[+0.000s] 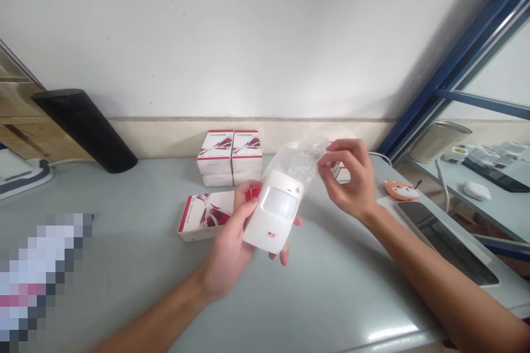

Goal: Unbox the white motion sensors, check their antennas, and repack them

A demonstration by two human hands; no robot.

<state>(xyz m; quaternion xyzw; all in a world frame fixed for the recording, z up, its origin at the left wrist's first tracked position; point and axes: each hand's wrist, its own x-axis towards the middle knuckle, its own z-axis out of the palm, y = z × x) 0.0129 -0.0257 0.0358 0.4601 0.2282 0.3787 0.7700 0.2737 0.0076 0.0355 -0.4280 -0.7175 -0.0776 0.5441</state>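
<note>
A white motion sensor (273, 215) with a pale window and a small red logo rests in my left hand (232, 242), whose fingers wrap round its sides and back. From its upper end rises a clear plastic bag (296, 157). My right hand (350, 179) pinches the bag's far corner between thumb and fingers. Behind my left hand lies a white and red box (207, 215) on the grey table (331, 298). Part of that box is hidden by the hand.
Several similar boxes (231, 155) stand stacked near the wall. A black cylinder (86, 127) is at the left. To the right lie a phone (447, 240) and an orange animal-faced item (401, 190), beside a blue-framed glass panel (484, 98). The lower left is pixelated.
</note>
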